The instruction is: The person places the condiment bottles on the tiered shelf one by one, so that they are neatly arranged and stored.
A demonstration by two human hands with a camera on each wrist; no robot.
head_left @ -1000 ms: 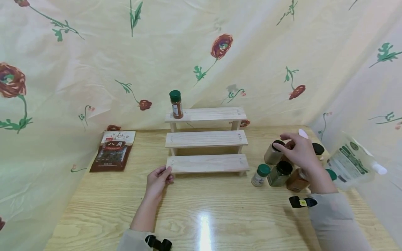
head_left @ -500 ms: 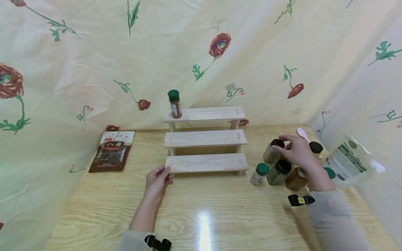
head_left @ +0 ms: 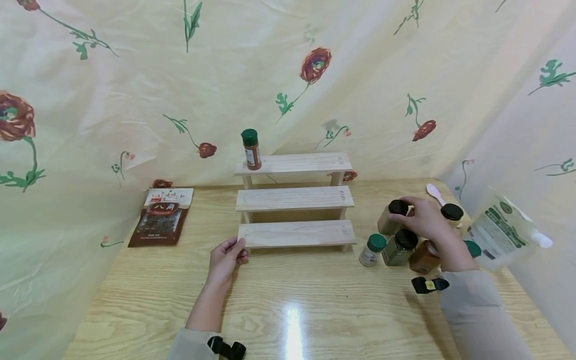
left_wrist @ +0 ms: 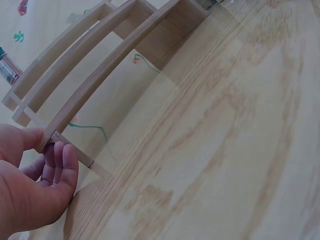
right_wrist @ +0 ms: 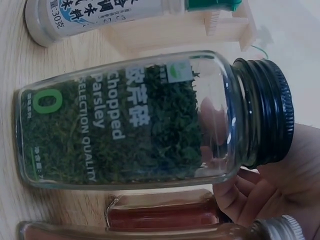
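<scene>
My left hand pinches the front left corner of the lowest board of a three-step wooden rack. In the left wrist view, the thumb lies over the board's end and the fingers curl beneath. At the right, thumb and forefinger of my right hand grip a black-lidded spice jar of greyish-beige contents near its lid, the jar standing on the table. A chopped parsley jar stands before that hand and partly hides the fingers in the right wrist view. On the top step's left end sits a green-capped bottle of red spice.
Close around the right hand stand a small green-capped shaker, a reddish-brown spice jar and another black-lidded jar. A white spoon and a large clear pouch are farther right. A brown spice packet lies left.
My right hand has shifted slightly and its fingers have closed in around the black-lidded jar's top, uncovering more of the spoon. The left hand has stayed on the rack's corner.
</scene>
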